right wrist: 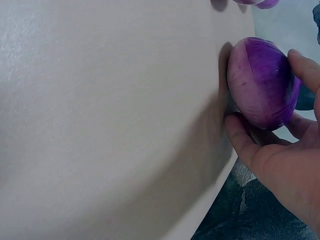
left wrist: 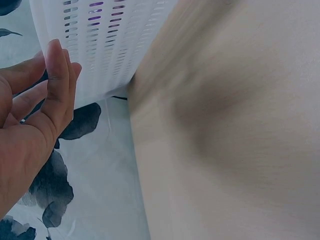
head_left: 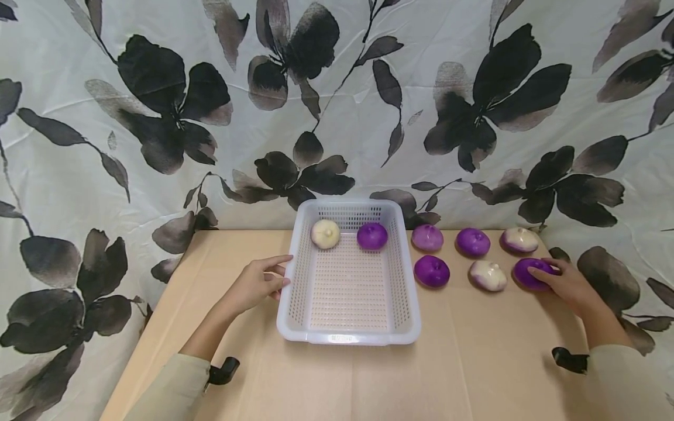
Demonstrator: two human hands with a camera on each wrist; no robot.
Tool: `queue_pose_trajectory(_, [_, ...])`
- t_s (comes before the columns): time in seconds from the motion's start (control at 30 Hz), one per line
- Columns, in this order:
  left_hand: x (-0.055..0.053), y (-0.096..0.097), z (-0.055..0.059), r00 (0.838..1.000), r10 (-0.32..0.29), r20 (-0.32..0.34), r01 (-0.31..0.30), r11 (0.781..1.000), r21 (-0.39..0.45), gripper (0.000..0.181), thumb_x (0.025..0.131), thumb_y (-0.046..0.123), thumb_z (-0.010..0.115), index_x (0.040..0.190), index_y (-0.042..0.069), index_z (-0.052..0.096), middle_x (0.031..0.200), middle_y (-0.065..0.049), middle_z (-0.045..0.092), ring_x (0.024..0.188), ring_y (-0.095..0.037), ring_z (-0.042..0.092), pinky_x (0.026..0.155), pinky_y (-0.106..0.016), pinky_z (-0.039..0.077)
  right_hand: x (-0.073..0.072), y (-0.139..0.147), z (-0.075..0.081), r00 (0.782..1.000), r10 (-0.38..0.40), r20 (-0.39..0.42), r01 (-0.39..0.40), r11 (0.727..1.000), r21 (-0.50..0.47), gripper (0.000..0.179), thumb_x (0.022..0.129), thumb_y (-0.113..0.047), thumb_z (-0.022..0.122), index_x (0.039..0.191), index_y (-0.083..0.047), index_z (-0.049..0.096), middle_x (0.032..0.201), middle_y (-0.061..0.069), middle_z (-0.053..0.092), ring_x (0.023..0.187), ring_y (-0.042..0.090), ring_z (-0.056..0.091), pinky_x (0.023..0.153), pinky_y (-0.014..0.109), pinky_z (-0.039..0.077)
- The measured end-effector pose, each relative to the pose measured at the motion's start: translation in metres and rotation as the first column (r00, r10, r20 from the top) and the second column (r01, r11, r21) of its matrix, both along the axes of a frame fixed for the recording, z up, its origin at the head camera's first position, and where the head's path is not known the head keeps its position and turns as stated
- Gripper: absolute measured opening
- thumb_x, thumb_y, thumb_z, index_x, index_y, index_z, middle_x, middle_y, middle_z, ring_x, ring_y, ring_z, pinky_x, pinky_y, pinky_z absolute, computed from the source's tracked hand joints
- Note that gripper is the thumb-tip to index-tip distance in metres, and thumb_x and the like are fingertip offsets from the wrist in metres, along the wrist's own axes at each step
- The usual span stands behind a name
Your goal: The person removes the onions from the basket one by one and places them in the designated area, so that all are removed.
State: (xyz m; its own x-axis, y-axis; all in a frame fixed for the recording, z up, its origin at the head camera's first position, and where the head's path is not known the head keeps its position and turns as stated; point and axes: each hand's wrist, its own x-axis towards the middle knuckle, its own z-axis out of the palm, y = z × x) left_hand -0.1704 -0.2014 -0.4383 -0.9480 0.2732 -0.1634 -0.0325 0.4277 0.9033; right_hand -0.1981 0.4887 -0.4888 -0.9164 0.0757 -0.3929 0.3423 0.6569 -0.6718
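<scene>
A white perforated plastic basket (head_left: pixel 348 339) stands on the table, holding a pale onion (head_left: pixel 325 234) and a purple onion (head_left: pixel 372 236) near its far end. My left hand (head_left: pixel 259 282) is at the basket's left wall, fingertips (left wrist: pixel 56 50) right at its outer side and the fingers fairly straight. At the far right of the table, my right hand (head_left: pixel 571 285) grips a deep purple onion (right wrist: pixel 262 82), thumb on one side and fingers round the other. The onion sits low over the tabletop.
Right of the basket, several more onions form two rows: purple ones (head_left: pixel 432 271) (head_left: pixel 473 242), a pinkish one (head_left: pixel 427 238) and white-and-purple ones (head_left: pixel 488 275) (head_left: pixel 519 240). A floral cloth (head_left: pixel 368 134) hangs behind the table (head_left: pixel 379 380).
</scene>
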Motion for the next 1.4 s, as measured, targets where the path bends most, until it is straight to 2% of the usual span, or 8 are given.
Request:
queue_pose_trajectory(0.3, [0.0,0.0,0.0,1.0,0.005,0.006,-0.005,1.0,0.007,0.058,0.094,-0.004,0.067,0.15,-0.001,0.051,0.115,-0.026,0.067,0.078,-0.021,0.071,0.063,-0.035,0.065,0.002,0.0,-0.002,1.0,0.005,-0.025,-0.004,1.0,0.012,0.097,0.105,-0.056,0.047,0.158,0.012,0.002,0.155,0.05,-0.004,0.139,0.073,0.007,0.111,0.084,0.02])
queue_pose_trajectory(0.7, [0.0,0.0,-0.001,1.0,0.004,0.005,-0.004,1.0,0.0,0.058,0.094,-0.004,0.067,0.15,0.0,0.051,0.115,-0.026,0.068,0.075,-0.02,0.07,0.065,-0.043,0.066,0.004,0.0,-0.001,1.0,0.008,-0.017,-0.008,1.0,0.005,0.096,0.106,-0.055,0.045,0.158,0.011,-0.002,0.155,0.05,-0.006,0.14,0.073,0.005,0.111,0.083,0.022])
queue_pose_trajectory(0.83, [-0.001,-0.001,-0.002,1.0,0.005,0.007,-0.005,1.0,0.002,0.058,0.095,-0.004,0.067,0.15,0.0,0.051,0.115,-0.026,0.067,0.074,-0.02,0.069,0.065,-0.04,0.065,0.005,-0.001,0.0,1.0,0.009,-0.014,-0.009,1.0,-0.008,0.095,0.107,-0.053,0.046,0.158,0.01,-0.003,0.155,0.05,-0.006,0.14,0.072,0.006,0.111,0.081,0.023])
queue_pose_trajectory(1.07, [-0.001,0.0,0.0,1.0,0.005,0.004,-0.005,1.0,-0.001,0.058,0.095,-0.004,0.067,0.15,0.0,0.051,0.116,-0.026,0.067,0.074,-0.02,0.069,0.062,-0.033,0.064,0.007,0.0,0.001,1.0,0.007,-0.004,-0.007,1.0,0.005,0.094,0.107,-0.053,0.044,0.159,0.008,-0.004,0.156,0.048,-0.01,0.14,0.073,0.003,0.111,0.084,0.019])
queue_pose_trajectory(1.3, [0.0,0.0,0.001,1.0,0.003,0.007,-0.003,1.0,-0.01,0.058,0.094,-0.004,0.067,0.15,0.0,0.051,0.116,-0.026,0.068,0.074,-0.02,0.069,0.064,-0.04,0.065,0.009,0.0,0.001,1.0,-0.001,0.0,0.001,1.0,0.006,0.096,0.107,-0.053,0.045,0.158,0.008,-0.006,0.156,0.049,-0.01,0.14,0.073,0.002,0.111,0.083,0.019])
queue_pose_trajectory(1.4, [0.0,0.0,0.0,1.0,0.001,0.008,-0.001,1.0,-0.009,0.058,0.094,-0.004,0.067,0.15,0.0,0.051,0.116,-0.026,0.068,0.073,-0.02,0.069,0.064,-0.039,0.065,0.011,0.0,0.001,1.0,-0.005,0.004,0.005,1.0,0.008,0.096,0.107,-0.053,0.045,0.158,0.009,-0.007,0.155,0.049,-0.009,0.14,0.073,0.002,0.111,0.083,0.019])
